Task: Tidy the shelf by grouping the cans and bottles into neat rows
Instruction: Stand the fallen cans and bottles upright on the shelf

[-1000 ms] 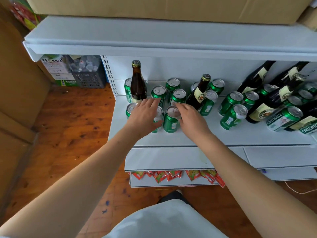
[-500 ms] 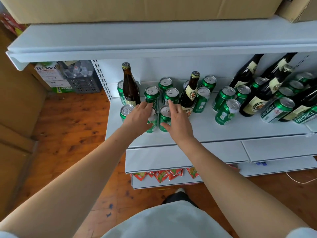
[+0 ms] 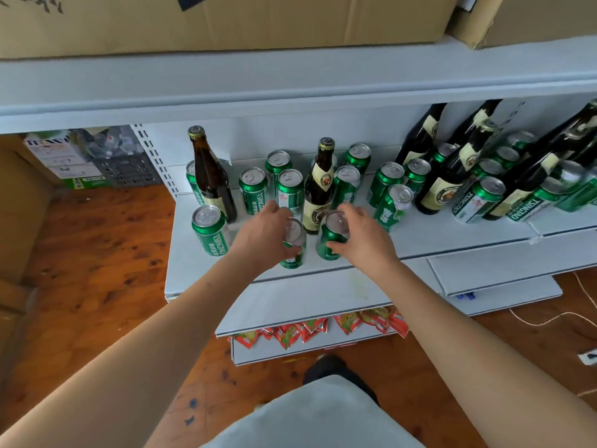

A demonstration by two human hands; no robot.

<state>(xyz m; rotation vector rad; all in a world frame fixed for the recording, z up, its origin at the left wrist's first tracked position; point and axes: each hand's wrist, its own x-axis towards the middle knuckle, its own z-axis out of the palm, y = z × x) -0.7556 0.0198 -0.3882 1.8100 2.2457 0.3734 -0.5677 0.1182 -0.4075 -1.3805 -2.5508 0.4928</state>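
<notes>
Several green cans and brown bottles stand on a white shelf (image 3: 452,234). My left hand (image 3: 263,234) grips a green can (image 3: 293,253) near the shelf's front edge. My right hand (image 3: 361,236) grips a second green can (image 3: 331,240) just right of it. Directly behind these two cans stands a brown bottle with a cream label (image 3: 318,192). Another brown bottle (image 3: 210,179) is upright at the left, with a lone can (image 3: 210,229) in front of it. More cans (image 3: 253,189) stand behind my hands.
Dark bottles (image 3: 442,185) and cans (image 3: 392,206) crowd the shelf's right part, some leaning. An upper shelf (image 3: 290,82) with cardboard boxes hangs overhead. Lower shelves with red snack packets (image 3: 290,334) jut out below. A grey crate (image 3: 126,169) sits on the wooden floor at left.
Both hands have closed on the two front cans and drawn them toward the shelf's front edge, apart from each other. The view has shifted down and left.
</notes>
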